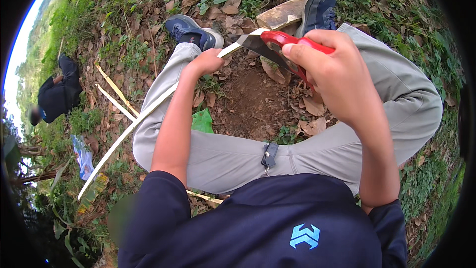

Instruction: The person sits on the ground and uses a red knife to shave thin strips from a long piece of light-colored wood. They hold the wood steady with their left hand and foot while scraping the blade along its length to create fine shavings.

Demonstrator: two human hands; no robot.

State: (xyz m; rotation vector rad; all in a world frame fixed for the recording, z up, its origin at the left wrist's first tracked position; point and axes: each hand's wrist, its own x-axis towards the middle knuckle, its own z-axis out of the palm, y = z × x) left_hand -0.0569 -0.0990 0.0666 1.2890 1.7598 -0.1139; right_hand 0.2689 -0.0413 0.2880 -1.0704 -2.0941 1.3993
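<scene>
Head view | gripping long pale woody strip point(128, 132), left hand point(207, 62) | clutching red-handled metal cutter point(260, 48), right hand point(339, 77) | can't see left fingertips tbh

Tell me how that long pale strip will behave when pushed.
The long pale strip is probably springy rather than floppy: it reaches far past the left hand with only a gentle curve, partly perhaps lens distortion. It's likely light, being so slender for its length.

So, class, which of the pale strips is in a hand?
The long pale strip gripped by the left hand, running up to the red-handled tool; the other visible strips lie on the ground.
</scene>
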